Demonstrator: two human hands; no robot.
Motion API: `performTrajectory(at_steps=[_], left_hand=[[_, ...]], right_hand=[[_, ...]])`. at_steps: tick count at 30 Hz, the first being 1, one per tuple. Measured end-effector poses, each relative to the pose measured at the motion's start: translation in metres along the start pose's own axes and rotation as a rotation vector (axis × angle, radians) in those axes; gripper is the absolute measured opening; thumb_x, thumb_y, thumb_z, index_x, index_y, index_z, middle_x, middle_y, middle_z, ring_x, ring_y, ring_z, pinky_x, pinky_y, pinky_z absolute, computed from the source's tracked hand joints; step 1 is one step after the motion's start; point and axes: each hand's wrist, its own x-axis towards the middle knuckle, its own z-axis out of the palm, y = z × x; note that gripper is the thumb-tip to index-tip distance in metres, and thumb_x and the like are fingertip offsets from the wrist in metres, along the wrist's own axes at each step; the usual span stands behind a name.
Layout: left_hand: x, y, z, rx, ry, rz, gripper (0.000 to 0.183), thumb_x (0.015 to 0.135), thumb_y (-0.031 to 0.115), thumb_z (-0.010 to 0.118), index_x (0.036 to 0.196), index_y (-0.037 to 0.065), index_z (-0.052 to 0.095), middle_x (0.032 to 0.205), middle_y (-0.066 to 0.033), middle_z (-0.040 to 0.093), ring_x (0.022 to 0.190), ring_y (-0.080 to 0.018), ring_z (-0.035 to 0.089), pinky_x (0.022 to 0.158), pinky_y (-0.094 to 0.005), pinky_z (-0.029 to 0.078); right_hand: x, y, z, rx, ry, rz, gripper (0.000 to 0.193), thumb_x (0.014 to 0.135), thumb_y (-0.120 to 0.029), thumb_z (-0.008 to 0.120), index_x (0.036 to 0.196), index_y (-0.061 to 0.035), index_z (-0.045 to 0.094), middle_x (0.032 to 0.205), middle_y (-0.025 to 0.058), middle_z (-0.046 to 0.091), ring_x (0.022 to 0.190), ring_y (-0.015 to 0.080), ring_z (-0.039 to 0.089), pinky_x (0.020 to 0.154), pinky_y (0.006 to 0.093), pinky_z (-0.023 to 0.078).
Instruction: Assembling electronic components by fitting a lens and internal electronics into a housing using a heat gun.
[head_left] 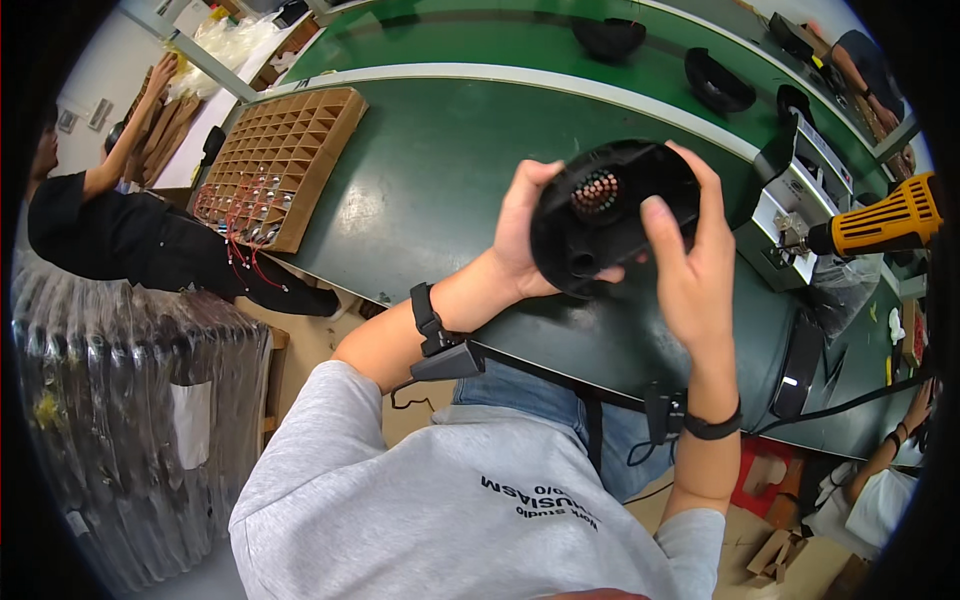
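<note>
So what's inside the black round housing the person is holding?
Through the grille of the black round housing, held by the left hand and right hand, a cluster of small reddish, copper-coloured parts shows. The rest of the interior is hidden by the shell.

A long green workbench with a pale edge runs across the room. Beyond it lies a parallel green conveyor belt. The floor below is tan, and plastic-wrapped stacks stand at the left.

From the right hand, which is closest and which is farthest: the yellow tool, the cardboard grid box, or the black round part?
1. Black round part: held in the right hand and the left hand.
2. Yellow tool: off to the right, beside a grey machine.
3. Cardboard grid box: far left on the green bench.
</note>
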Motion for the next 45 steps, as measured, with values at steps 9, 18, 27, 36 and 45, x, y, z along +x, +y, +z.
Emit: performTrajectory(at_steps=[9,18,27,36,45], left_hand=[[-0.054,0.096,-0.027,1.948,0.548,0.633,0.03,0.096,0.022,0.074,0.121,0.005,0.07,0.124,-0.0077,0.07,0.11,-0.0202,0.067,0.088,-0.0342,0.054],[-0.282,0.307,-0.025,2.361,1.74,0.352,0.025,0.089,0.019,0.072,0.11,0.006,0.079,0.101,-0.0177,0.079,0.093,-0.0277,0.076,0.086,-0.04,0.059],[-0.298,0.333,-0.055,2.508,1.309,-0.048,0.022,0.086,0.023,0.079,0.103,0.01,0.082,0.09,-0.0111,0.076,0.08,-0.0219,0.073,0.075,-0.037,0.058],[-0.279,0.342,-0.056,2.692,1.323,-0.287,0.015,0.086,0.02,0.076,0.093,0.007,0.08,0.103,-0.0148,0.068,0.102,-0.0339,0.066,0.089,-0.0435,0.054],[-0.279,0.337,-0.03,2.926,1.215,-0.123,0.008,0.087,0.007,0.072,0.094,0.005,0.074,0.123,-0.0133,0.059,0.118,-0.0364,0.055,0.1,-0.0466,0.048]], right_hand=[[-0.015,0.064,-0.037,-0.375,0.032,0.315,0.033,0.103,-0.02,0.06,0.128,0.0015,0.065,0.069,0.0073,0.058,0.051,0.0115,0.053,0.047,0.0314,0.045],[-0.022,0.067,-0.036,-0.376,-0.031,0.491,0.039,0.106,-0.027,0.059,0.135,0.0,0.062,0.063,0.0003,0.047,0.049,0.0063,0.044,0.042,0.0284,0.039],[-0.022,0.075,-0.037,-0.383,-0.014,0.441,0.045,0.107,-0.032,0.061,0.138,-0.0004,0.06,0.064,-0.0008,0.047,0.052,0.0057,0.043,0.043,0.0263,0.038],[-0.026,0.072,-0.038,-0.345,-0.034,0.459,0.05,0.106,-0.034,0.062,0.142,0.0001,0.059,0.066,0.0002,0.048,0.053,0.0065,0.044,0.044,0.027,0.04],[-0.023,0.064,-0.033,-0.301,-0.053,0.482,0.046,0.106,-0.033,0.061,0.138,0.0,0.06,0.063,0.0035,0.054,0.049,0.0079,0.046,0.044,0.0288,0.041]])
